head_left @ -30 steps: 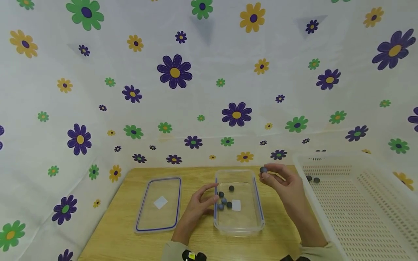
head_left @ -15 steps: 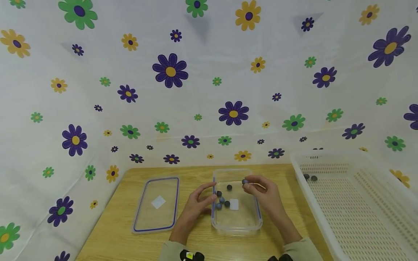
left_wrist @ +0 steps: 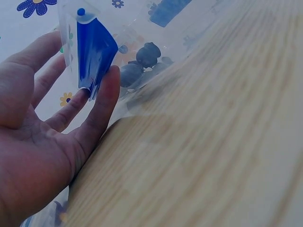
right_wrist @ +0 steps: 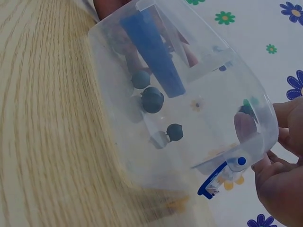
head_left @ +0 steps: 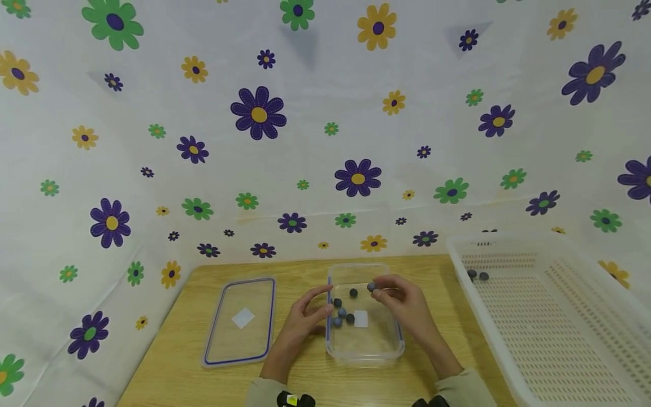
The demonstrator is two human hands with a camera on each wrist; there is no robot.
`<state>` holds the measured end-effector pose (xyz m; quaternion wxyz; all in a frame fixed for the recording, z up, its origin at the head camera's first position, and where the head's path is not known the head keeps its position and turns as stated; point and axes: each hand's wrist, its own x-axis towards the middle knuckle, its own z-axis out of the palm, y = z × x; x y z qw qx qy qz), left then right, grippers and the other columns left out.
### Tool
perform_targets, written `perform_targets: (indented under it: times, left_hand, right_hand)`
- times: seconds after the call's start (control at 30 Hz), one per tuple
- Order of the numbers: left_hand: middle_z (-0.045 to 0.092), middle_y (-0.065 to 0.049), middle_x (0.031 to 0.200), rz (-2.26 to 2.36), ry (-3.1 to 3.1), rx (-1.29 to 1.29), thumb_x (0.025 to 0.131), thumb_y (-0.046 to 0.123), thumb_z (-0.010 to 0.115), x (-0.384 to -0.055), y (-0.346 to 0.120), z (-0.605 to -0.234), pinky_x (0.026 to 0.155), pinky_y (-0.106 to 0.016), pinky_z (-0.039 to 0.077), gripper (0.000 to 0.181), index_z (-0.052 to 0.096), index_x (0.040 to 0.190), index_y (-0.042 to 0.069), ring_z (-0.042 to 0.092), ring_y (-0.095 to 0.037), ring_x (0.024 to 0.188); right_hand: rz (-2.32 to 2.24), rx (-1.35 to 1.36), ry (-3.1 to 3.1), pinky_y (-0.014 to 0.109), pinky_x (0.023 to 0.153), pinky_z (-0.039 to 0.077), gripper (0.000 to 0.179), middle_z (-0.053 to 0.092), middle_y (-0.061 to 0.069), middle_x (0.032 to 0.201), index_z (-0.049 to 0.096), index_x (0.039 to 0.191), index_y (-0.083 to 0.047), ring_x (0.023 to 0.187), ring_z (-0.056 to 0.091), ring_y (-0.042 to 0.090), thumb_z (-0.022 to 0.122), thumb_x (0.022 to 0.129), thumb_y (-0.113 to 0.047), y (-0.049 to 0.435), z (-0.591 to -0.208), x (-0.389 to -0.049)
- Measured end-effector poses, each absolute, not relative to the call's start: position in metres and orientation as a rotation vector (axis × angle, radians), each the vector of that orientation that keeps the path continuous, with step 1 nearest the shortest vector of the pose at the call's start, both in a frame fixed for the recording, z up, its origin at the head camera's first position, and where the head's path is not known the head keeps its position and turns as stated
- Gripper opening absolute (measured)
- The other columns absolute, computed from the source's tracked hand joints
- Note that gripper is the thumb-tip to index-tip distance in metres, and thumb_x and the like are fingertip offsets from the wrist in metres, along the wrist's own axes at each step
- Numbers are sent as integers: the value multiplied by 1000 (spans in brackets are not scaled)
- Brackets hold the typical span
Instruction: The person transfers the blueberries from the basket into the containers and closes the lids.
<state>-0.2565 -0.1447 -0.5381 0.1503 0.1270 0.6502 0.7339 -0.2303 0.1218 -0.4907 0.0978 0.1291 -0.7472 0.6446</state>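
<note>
A clear plastic container (head_left: 365, 356) with blue latches stands on the wooden table. Several dark blue blueberries (head_left: 342, 312) lie in it, mostly along its left side. My left hand (head_left: 300, 319) rests against the container's left wall, fingers spread and relaxed; in the left wrist view they touch beside the blue latch flap (left_wrist: 92, 52). Over the container's right half, my right hand (head_left: 404, 299) pinches another blueberry (head_left: 371, 287) between thumb and fingertips. In the right wrist view that hand's fingertip shows through the clear wall, with the held berry mostly hidden.
Left of the container lies its clear lid (head_left: 243, 345) with a blue seal and a white label. A large white perforated basket (head_left: 554, 316) stands at the right, with two blueberries (head_left: 484, 276) in its far left corner. A flowered cloth (head_left: 305, 147) hangs behind the table.
My right hand has moved left from beside the basket to over the container, carrying the pinched blueberry. The left hand stays at the container's left wall. The head view has shifted slightly.
</note>
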Motion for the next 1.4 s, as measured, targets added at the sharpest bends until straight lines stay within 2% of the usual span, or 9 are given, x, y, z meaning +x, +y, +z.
perform_targets:
  times: [0.3, 0.53, 0.7, 0.77, 0.93, 1.03, 1.1, 1.23, 1.4]
  left_hand:
    - [55, -27, 141, 2118, 1858, 364, 101, 16, 68, -256, -148, -538, 78, -42, 61, 54, 50, 152, 13, 69, -31, 106]
    - [46, -26, 149, 2113, 1842, 388, 101, 16, 69, -257, -146, -540, 75, -39, 61, 55, 50, 152, 13, 69, -29, 103]
    - [43, -25, 151, 2131, 1820, 383, 101, 15, 68, -256, -147, -540, 76, -41, 61, 54, 50, 152, 13, 69, -30, 105]
    - [42, -25, 152, 2134, 1822, 379, 101, 15, 68, -256, -147, -540, 76, -41, 61, 54, 50, 152, 13, 69, -30, 105]
    - [35, -16, 159, 2126, 1849, 398, 101, 14, 67, -257, -148, -540, 73, -39, 61, 55, 48, 152, 9, 68, -29, 103]
    - [27, -8, 164, 2117, 1868, 420, 102, 13, 67, -257, -148, -539, 71, -38, 61, 56, 46, 153, 7, 67, -28, 101]
    - [26, -6, 165, 2117, 1869, 419, 102, 13, 67, -257, -148, -539, 71, -38, 60, 56, 46, 153, 7, 67, -28, 102]
    - [26, -8, 165, 2129, 1879, 411, 101, 13, 67, -257, -149, -539, 69, -37, 60, 55, 47, 152, 7, 66, -29, 103]
    - [25, -9, 166, 2118, 1889, 408, 101, 13, 68, -258, -148, -542, 71, -37, 60, 55, 48, 152, 7, 66, -26, 102]
  right_hand:
    - [1911, 396, -2204, 26, 85, 58, 21, 69, 17, 111, 69, 118, 1, 96, 73, 22, 69, 99, -8, 121, -493, -231]
    - [1936, 464, -2212, 31, 84, 60, 21, 66, 23, 112, 68, 119, 3, 97, 72, 27, 67, 99, -5, 125, -487, -230]
    - [1925, 549, -2234, 36, 80, 61, 23, 66, 21, 114, 67, 122, 1, 99, 71, 37, 66, 100, -4, 129, -461, -224]
    - [1885, 561, -2255, 36, 80, 61, 24, 66, 20, 117, 67, 123, -1, 101, 71, 36, 66, 100, -6, 132, -443, -221]
    - [1677, 580, -2282, 31, 81, 61, 23, 67, 13, 119, 67, 124, -3, 102, 71, 23, 66, 101, -9, 148, -393, -211]
    - [1508, 586, -2286, 27, 80, 60, 22, 68, 9, 118, 68, 122, -4, 101, 70, 14, 67, 101, -7, 163, -366, -205]
    - [1403, 578, -2294, 22, 80, 58, 22, 69, 9, 118, 68, 122, -5, 100, 68, 8, 67, 100, -7, 173, -354, -203]
    - [1266, 545, -2310, 14, 81, 54, 24, 70, 13, 119, 68, 125, -5, 100, 66, 0, 67, 100, -7, 196, -341, -206]
    - [1138, 444, -2346, 5, 82, 46, 29, 69, 16, 121, 67, 129, -5, 98, 60, -10, 68, 101, -11, 231, -343, -215]
